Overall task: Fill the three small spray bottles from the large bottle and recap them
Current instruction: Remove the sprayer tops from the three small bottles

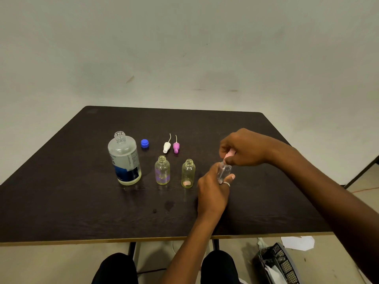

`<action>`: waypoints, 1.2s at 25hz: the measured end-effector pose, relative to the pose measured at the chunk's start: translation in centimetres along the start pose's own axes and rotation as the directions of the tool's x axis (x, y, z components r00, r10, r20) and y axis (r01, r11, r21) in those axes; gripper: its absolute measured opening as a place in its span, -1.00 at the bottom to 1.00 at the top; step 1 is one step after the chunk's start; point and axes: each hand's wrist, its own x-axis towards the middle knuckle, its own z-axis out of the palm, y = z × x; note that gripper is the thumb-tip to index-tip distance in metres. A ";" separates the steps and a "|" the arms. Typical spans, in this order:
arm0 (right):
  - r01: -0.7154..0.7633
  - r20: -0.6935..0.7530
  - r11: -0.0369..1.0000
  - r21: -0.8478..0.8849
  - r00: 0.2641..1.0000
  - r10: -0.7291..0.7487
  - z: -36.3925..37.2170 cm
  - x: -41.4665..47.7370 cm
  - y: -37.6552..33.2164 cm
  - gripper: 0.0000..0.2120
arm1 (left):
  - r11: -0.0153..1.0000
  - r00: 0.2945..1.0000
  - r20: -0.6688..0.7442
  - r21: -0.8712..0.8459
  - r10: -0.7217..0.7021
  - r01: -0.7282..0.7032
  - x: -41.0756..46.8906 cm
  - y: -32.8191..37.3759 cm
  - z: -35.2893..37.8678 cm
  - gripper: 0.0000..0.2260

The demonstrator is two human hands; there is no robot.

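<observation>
The large clear bottle [125, 158] with a blue label stands uncapped at the left of the dark table [82, 201]; its blue cap [144, 143] lies just behind it. Two small open bottles stand in the middle, one with a purple print [162, 170] and one with a pink mark [188, 173]. Behind them lie a white spray top [166, 146] and a pink spray top [176, 147], tubes pointing away. My left hand [213, 191] grips a third small clear bottle [224, 171]. My right hand [244, 148] pinches a light pink spray top [229, 155] at that bottle's neck.
A small wet spot [168, 204] marks the table in front of the bottles. Below the table's near edge are my knees, a black mesh basket [281, 263] at the right and white paper [297, 242] on the floor.
</observation>
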 end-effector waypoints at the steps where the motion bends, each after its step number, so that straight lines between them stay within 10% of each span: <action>1: 0.004 -0.008 0.999 0.032 1.000 -0.004 -0.7 -0.4 0.1 -0.88 | 1.000 1.000 -0.003 0.006 -0.002 0.002 0.0 0.0 0.0 -0.75; 10: -0.057 -0.259 0.970 0.238 0.959 0.119 -6.1 -1.7 3.4 -0.82 | 0.999 1.000 0.001 -0.012 -0.031 0.031 0.2 -0.4 0.3 -0.73; 30: 0.009 -0.346 0.872 0.489 0.920 0.185 11.1 11.0 6.5 -0.57 | 0.998 0.997 -0.082 -0.061 0.001 -0.006 0.4 -0.5 0.9 -0.75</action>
